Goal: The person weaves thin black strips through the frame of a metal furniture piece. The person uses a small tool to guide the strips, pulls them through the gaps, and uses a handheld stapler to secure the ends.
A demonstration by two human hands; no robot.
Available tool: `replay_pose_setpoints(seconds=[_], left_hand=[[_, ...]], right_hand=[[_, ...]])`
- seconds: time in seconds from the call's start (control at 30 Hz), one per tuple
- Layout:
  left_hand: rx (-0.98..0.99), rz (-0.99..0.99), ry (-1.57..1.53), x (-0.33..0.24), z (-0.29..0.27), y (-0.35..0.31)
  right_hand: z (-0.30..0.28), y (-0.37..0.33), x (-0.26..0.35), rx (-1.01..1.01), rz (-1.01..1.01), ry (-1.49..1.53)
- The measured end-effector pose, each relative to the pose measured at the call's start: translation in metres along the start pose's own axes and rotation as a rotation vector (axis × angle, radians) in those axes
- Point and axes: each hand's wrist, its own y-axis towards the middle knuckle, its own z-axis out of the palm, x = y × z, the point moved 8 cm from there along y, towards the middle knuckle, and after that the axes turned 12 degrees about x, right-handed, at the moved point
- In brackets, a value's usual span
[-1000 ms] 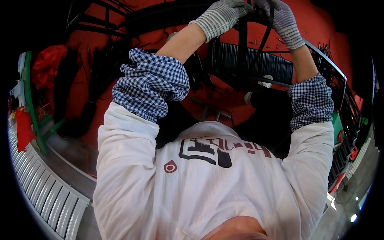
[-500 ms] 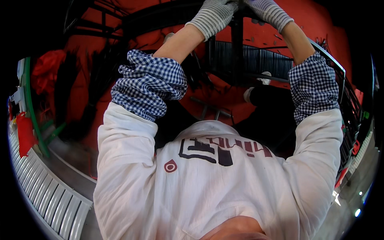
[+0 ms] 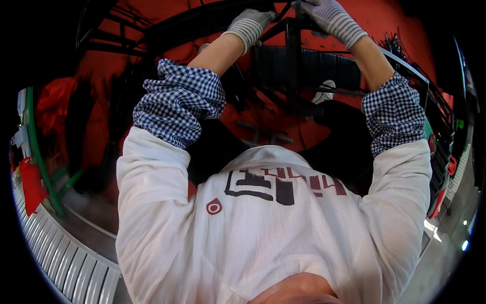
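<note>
My left hand [image 3: 251, 26], in a grey-white knit glove, is closed beside a black metal stand. From its fingers a thin black strip [image 3: 281, 13] runs toward the right hand. My right hand [image 3: 331, 19], gloved alike, is bent over the top of the stand's black upright post [image 3: 292, 55]. Its fingers are closed there, and what they grip is partly cut off by the upper edge. Dark blue-checked sleeve covers [image 3: 179, 104] wrap both forearms over white sleeves.
Below the post lies a bundle of long black strips [image 3: 273, 63]. More dark bundles [image 3: 119, 111] and a red bag [image 3: 55, 101] are at left. A light slatted conveyor [image 3: 71, 256] curves along the lower left. A white shoe [image 3: 324, 91] rests on the red floor [image 3: 238, 126].
My left hand has moved left and slightly down, away from the top of the post. The right hand stays near the post's top. The white shoe appears shifted a little left.
</note>
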Motion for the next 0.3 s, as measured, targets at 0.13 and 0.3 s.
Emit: replay_pose_setpoints(seconds=[0.13, 0.3], left_hand=[[0.133, -0.069, -0.351, 0.031, 0.02, 0.038], [0.409, -0.167, -0.671, 0.088, 0.044, 0.132]], right_hand=[[0.0, -0.005, 0.001, -0.051, 0.004, -0.016], [0.001, -0.001, 0.001, -0.091, 0.014, -0.096]])
